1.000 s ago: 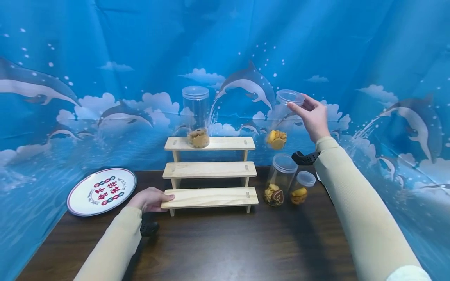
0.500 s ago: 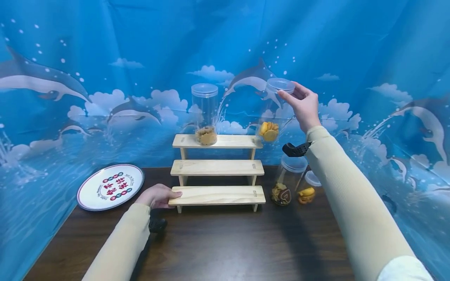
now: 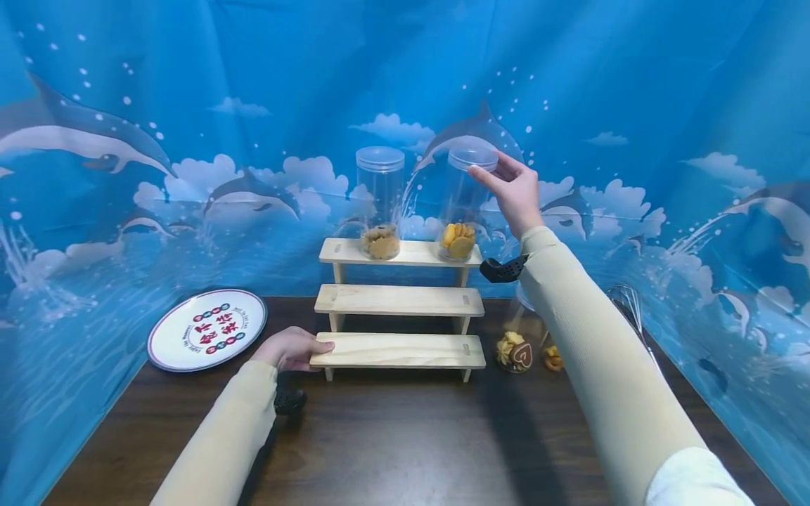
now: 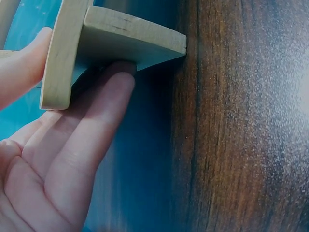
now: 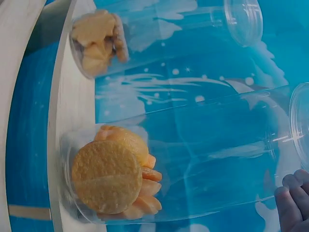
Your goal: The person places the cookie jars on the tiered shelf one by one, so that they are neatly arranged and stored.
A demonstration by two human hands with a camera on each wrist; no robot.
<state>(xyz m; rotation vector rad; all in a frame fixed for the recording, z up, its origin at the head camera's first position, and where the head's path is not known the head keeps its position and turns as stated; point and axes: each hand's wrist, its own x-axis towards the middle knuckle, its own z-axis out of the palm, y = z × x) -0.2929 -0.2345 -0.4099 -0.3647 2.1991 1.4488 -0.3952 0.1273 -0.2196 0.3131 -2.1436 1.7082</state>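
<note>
In the head view my right hand (image 3: 514, 191) grips a tall clear jar (image 3: 460, 204) near its lid. The jar has yellow and tan cookies (image 5: 108, 176) at the bottom, and its base is right at the top step's right end. To its left on that step (image 3: 411, 253) stands a similar jar (image 3: 380, 204) of brown cookies. My left hand (image 3: 292, 349) holds the left end of the lowest step (image 3: 399, 350) of the wooden three-step rack. Seen from the left wrist, the thumb lies on top of the board (image 4: 60, 63) and the fingers (image 4: 106, 101) reach underneath.
Right of the rack stands a jar with a heart cookie (image 3: 514, 351), beside a smaller jar (image 3: 553, 358) partly hidden by my right sleeve. A white plate (image 3: 207, 330) leans at the left. A whisk (image 3: 633, 309) lies at the right. A dolphin-print cloth (image 3: 285, 70) hangs behind.
My right hand has carried the jar leftward from beyond the rack's right side to the top step. My left hand keeps its hold on the lowest step. The head view has shifted slightly.
</note>
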